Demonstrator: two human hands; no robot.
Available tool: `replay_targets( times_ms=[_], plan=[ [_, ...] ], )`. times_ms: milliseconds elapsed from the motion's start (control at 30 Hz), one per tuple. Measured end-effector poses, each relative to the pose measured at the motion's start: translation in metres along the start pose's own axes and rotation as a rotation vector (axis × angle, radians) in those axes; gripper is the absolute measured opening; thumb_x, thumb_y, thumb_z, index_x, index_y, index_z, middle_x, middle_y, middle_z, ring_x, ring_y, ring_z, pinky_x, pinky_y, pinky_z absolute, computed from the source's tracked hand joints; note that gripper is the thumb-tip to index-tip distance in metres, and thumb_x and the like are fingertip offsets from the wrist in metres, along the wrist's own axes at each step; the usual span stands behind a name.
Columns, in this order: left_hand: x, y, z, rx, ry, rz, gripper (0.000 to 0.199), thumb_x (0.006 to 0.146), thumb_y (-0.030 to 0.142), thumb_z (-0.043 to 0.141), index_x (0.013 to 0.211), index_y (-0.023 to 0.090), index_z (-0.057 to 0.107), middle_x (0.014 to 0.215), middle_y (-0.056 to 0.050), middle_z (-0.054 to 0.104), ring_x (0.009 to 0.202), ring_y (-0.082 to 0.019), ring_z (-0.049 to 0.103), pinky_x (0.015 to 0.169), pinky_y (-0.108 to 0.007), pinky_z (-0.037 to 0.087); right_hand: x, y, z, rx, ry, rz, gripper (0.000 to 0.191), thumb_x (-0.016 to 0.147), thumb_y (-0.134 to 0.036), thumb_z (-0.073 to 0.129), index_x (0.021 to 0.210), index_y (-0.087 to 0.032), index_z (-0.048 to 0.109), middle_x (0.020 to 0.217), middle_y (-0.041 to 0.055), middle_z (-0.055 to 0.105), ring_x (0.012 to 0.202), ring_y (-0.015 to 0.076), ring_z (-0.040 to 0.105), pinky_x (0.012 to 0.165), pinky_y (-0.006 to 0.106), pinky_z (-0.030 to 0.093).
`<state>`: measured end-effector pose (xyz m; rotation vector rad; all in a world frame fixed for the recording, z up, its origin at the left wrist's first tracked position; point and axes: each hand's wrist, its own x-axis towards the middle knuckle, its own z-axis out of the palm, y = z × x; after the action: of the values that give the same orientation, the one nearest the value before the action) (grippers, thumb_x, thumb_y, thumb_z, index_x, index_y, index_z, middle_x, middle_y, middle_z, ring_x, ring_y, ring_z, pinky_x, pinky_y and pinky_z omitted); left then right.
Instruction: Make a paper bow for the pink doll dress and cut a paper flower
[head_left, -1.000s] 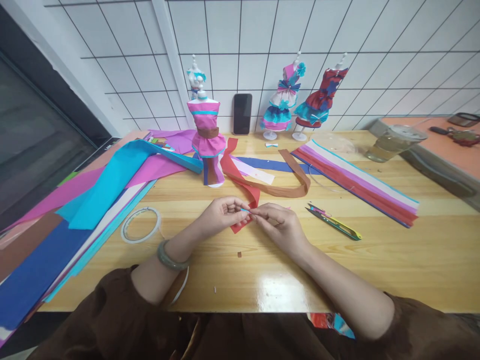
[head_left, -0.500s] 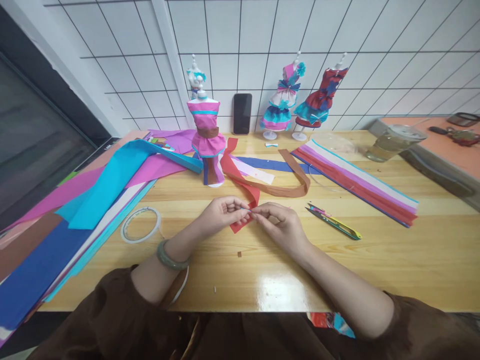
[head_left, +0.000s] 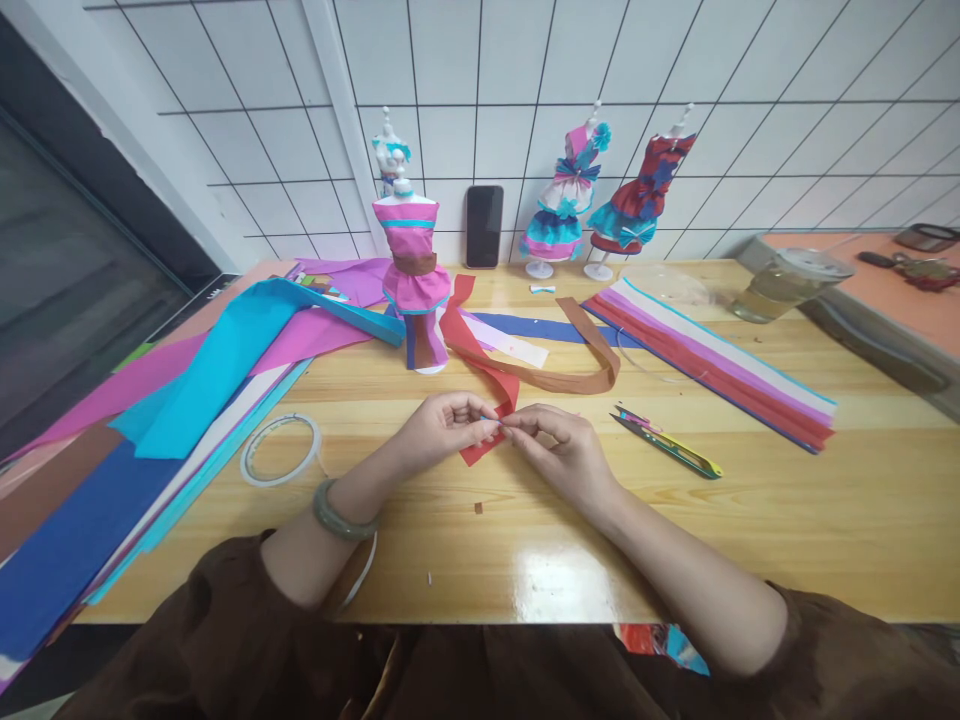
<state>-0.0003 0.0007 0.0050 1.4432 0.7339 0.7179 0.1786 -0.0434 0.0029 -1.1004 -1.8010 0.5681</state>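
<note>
My left hand [head_left: 452,428] and my right hand [head_left: 562,445] meet fingertip to fingertip over the middle of the wooden table [head_left: 600,530]. Both pinch a tiny piece that is mostly hidden; a bit of blue shows between the fingers. Under and behind the fingertips lies a red paper strip [head_left: 480,455]. A brown strip [head_left: 555,381] curves behind the hands. To the right of my right hand are green and yellow snips [head_left: 667,442]. A roll of white tape [head_left: 281,450] lies left of my left hand.
A small mannequin in a pink dress [head_left: 411,240] stands behind the hands, near a phone [head_left: 484,227]. Two more dressed mannequins [head_left: 559,215] stand back right. Paper strips [head_left: 217,370] cover the left; layered strips [head_left: 712,365] and a cup [head_left: 784,285] are at right.
</note>
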Motion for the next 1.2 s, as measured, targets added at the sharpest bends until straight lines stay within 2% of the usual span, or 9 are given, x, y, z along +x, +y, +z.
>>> replay_targets(
  times_ms=[467, 700, 833, 933, 1033, 1200],
  plan=[
    [0.0, -0.001, 0.0, 0.038, 0.021, 0.002, 0.019, 0.072, 0.028, 0.062, 0.079, 0.011, 0.061, 0.072, -0.004, 0.064, 0.067, -0.011, 0.059, 0.065, -0.023, 0.046, -0.001, 0.002, 0.004, 0.028, 0.007, 0.037, 0.009, 0.078, -0.017, 0.059, 0.082, -0.019, 0.066, 0.074, 0.0042, 0.067, 0.067, 0.0148, 0.061, 0.062, 0.026, 0.049],
    [0.002, -0.001, -0.003, 0.053, 0.078, 0.009, 0.02, 0.073, 0.029, 0.062, 0.079, 0.011, 0.06, 0.071, -0.004, 0.063, 0.065, -0.011, 0.058, 0.065, -0.023, 0.046, 0.001, 0.001, 0.001, 0.08, 0.063, 0.189, 0.01, 0.075, -0.022, 0.061, 0.08, -0.016, 0.068, 0.072, 0.006, 0.067, 0.064, 0.0154, 0.06, 0.058, 0.026, 0.047],
    [0.003, -0.003, -0.005, 0.044, 0.145, 0.064, 0.022, 0.073, 0.031, 0.061, 0.083, 0.012, 0.059, 0.074, -0.004, 0.063, 0.064, -0.01, 0.058, 0.064, -0.024, 0.046, 0.003, 0.003, 0.0, 0.237, 0.106, 0.302, 0.014, 0.072, -0.027, 0.065, 0.08, -0.016, 0.067, 0.068, 0.0045, 0.066, 0.059, 0.0143, 0.059, 0.057, 0.027, 0.048],
    [0.003, -0.004, -0.003, 0.033, 0.187, 0.102, 0.027, 0.07, 0.03, 0.064, 0.09, 0.013, 0.057, 0.083, -0.005, 0.064, 0.072, -0.011, 0.059, 0.069, -0.025, 0.047, 0.004, 0.003, 0.0, 0.356, 0.111, 0.375, 0.018, 0.069, -0.03, 0.068, 0.079, -0.016, 0.067, 0.065, 0.0037, 0.066, 0.056, 0.0139, 0.059, 0.057, 0.028, 0.048],
    [0.002, -0.004, 0.001, 0.101, 0.188, 0.115, 0.033, 0.067, 0.03, 0.067, 0.094, 0.014, 0.058, 0.089, -0.007, 0.064, 0.079, -0.014, 0.059, 0.073, -0.026, 0.047, 0.006, 0.001, 0.0, 0.409, 0.091, 0.402, 0.019, 0.067, -0.03, 0.069, 0.079, -0.015, 0.068, 0.063, 0.0033, 0.066, 0.054, 0.0128, 0.058, 0.056, 0.027, 0.048],
    [-0.002, -0.001, 0.005, 0.215, 0.13, 0.1, 0.036, 0.066, 0.033, 0.067, 0.097, 0.015, 0.059, 0.092, -0.008, 0.063, 0.075, -0.013, 0.059, 0.07, -0.027, 0.048, 0.006, -0.001, 0.001, 0.458, 0.072, 0.433, 0.019, 0.067, -0.031, 0.07, 0.078, -0.016, 0.068, 0.065, 0.0029, 0.067, 0.056, 0.0121, 0.059, 0.057, 0.026, 0.049]
  ],
)
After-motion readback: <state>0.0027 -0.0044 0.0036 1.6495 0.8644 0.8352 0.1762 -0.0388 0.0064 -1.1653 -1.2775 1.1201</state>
